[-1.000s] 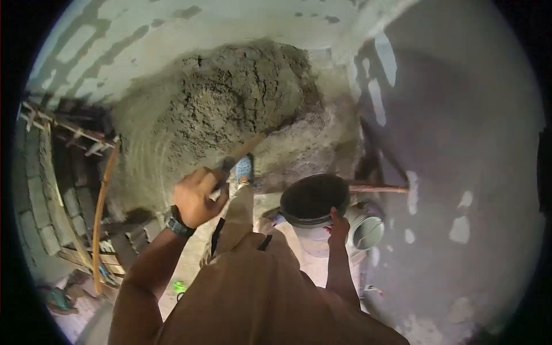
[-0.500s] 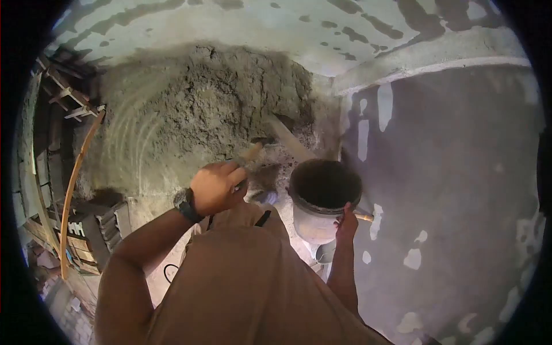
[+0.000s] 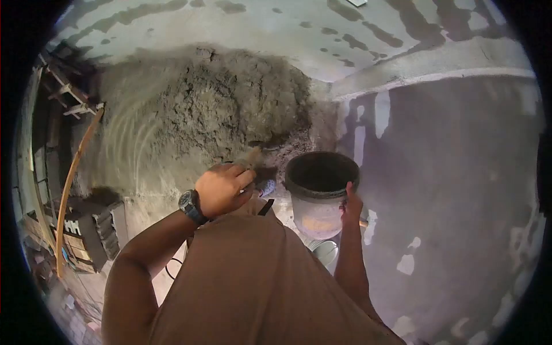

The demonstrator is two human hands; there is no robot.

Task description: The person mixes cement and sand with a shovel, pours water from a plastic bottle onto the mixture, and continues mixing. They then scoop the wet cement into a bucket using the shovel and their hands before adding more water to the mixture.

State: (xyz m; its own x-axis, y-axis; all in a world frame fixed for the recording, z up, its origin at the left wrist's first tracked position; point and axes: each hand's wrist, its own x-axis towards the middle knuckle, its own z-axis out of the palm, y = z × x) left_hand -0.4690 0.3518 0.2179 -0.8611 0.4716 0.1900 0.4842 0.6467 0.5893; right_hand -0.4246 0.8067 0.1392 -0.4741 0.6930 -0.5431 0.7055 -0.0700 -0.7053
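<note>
My left hand (image 3: 225,190), with a watch on its wrist, is closed around a wooden handle (image 3: 252,155) in front of my body. The handle points toward a heap of wet grey mortar (image 3: 213,103), and its far end meets a dark edge in the mix; I cannot make out the tool's head. My right hand (image 3: 351,206) grips the right rim of a large bucket (image 3: 322,215), thumb over the edge. The bucket stands nearly upright, its mouth dark inside and its wall smeared. A short stick end (image 3: 363,223) shows beside my right hand.
A smaller metallic container (image 3: 326,250) sits below the bucket. Grey patchy wall (image 3: 448,172) rises on the right, with a pale stained wall (image 3: 259,29) beyond the heap. Stacked blocks (image 3: 106,230) and a curved wooden strip (image 3: 72,184) stand at left.
The bucket has tipped back from the heap, and the pale streak between its mouth and the heap is gone. The heap's right side looks smoother. My left hand has shifted slightly.
</note>
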